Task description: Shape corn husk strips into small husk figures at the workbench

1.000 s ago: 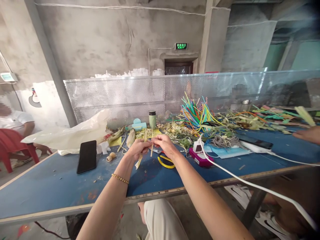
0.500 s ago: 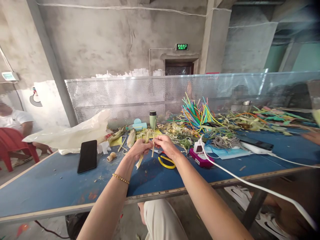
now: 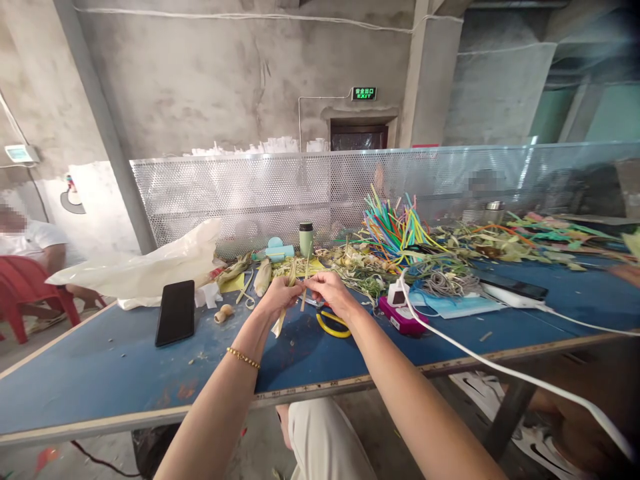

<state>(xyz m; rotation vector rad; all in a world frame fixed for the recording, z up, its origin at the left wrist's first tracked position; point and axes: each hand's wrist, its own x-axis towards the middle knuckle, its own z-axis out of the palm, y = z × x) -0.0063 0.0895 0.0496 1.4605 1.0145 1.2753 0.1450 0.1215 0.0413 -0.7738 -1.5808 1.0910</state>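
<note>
My left hand [image 3: 281,295] is closed round a pale dried corn husk [image 3: 279,325], whose end hangs below the fingers. Close beside it, my right hand [image 3: 327,288] pinches a thin husk strip [image 3: 303,301] that sticks up and down past the fingertips. The two hands nearly meet above the table. Under my right hand lie yellow-handled scissors [image 3: 334,325], partly covered by it. A husk bundle [image 3: 263,277] rests just behind my left hand.
Nearby on the blue table [image 3: 100,380] are a black phone [image 3: 175,312], a small gourd-like piece [image 3: 223,313], a green bottle [image 3: 306,240], colourful pipe cleaners [image 3: 397,227] and a purple power strip [image 3: 403,317]. A white cable [image 3: 480,360] crosses the right side. A co-worker's hand [image 3: 627,272] shows there.
My hands stay close together with only a slight shift. The thin strip in my right hand has tilted a little. At the far right, the co-worker's hand has moved slightly.
</note>
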